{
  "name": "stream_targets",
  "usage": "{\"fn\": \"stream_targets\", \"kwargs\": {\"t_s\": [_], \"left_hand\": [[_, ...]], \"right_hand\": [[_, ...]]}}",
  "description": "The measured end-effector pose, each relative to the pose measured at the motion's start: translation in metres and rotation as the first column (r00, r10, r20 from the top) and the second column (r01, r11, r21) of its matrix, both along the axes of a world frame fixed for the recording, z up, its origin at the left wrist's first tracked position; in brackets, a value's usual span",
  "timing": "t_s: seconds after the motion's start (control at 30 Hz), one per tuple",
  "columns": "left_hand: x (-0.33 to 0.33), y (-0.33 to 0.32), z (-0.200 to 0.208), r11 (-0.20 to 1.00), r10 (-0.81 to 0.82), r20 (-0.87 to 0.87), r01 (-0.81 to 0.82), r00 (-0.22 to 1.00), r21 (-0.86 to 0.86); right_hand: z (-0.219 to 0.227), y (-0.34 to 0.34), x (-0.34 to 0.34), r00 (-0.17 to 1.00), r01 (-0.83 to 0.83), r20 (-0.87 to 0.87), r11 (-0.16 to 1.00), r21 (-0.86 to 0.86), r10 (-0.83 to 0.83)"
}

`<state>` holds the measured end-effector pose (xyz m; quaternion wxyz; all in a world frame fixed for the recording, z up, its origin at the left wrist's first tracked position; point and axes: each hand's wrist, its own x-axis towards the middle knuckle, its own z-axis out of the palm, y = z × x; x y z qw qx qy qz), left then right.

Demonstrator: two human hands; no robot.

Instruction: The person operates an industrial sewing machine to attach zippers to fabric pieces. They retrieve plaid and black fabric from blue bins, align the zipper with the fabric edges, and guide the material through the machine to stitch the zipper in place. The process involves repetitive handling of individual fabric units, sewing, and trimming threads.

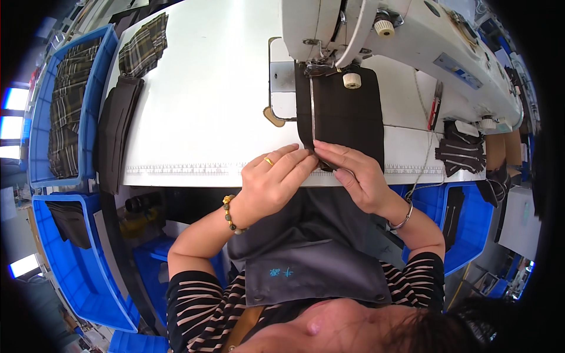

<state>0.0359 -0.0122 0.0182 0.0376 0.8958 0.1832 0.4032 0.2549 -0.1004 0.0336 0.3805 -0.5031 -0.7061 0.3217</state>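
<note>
A black fabric panel (347, 112) with a silver-toothed zipper (313, 109) along its left side lies under the needle area of a white sewing machine (406, 35). At the panel's near edge, the fingertips of my left hand (276, 179) press together on the cloth beside the zipper's lower end. The fingers of my right hand (356, 173) lie across the same edge, with the thumb below them and cloth between. Both hands' fingertips nearly meet. What lies under the left fingertips is hidden.
Dark folded fabric pieces (120, 126) and plaid pieces (144, 47) lie at the table's left. Beside them stands a blue bin (35, 159) of plaid cloth. Red-handled snips (434, 112) and several zippered pieces (462, 156) lie to the right. Another blue bin (479, 235) sits below.
</note>
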Motion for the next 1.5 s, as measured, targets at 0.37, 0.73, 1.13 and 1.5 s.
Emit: {"fn": "stream_targets", "kwargs": {"t_s": [0.37, 0.73, 1.13, 1.5], "left_hand": [[-0.004, -0.002, -0.002, 0.999, -0.022, -0.014, 0.022, 1.0, -0.034], [-0.002, -0.003, -0.005, 0.999, -0.031, 0.006, 0.031, 1.0, 0.023], [-0.006, -0.012, 0.013, 1.0, 0.0, -0.271, 0.001, 0.963, 0.003], [0.009, -0.026, 0.013, 0.942, 0.15, -0.475, 0.021, 0.867, 0.335]], "right_hand": [[-0.001, 0.0, 0.002, 1.0, -0.013, -0.024, 1.0, -0.014, 0.013], [-0.001, 0.001, 0.003, 1.0, -0.026, 0.001, 1.0, 0.007, 0.026], [0.008, 0.001, 0.04, 0.941, 0.303, 0.098, 0.935, 0.182, -0.324], [-0.001, -0.025, 0.099, 0.994, -0.074, 0.053, 0.954, -0.29, 0.093]]}}
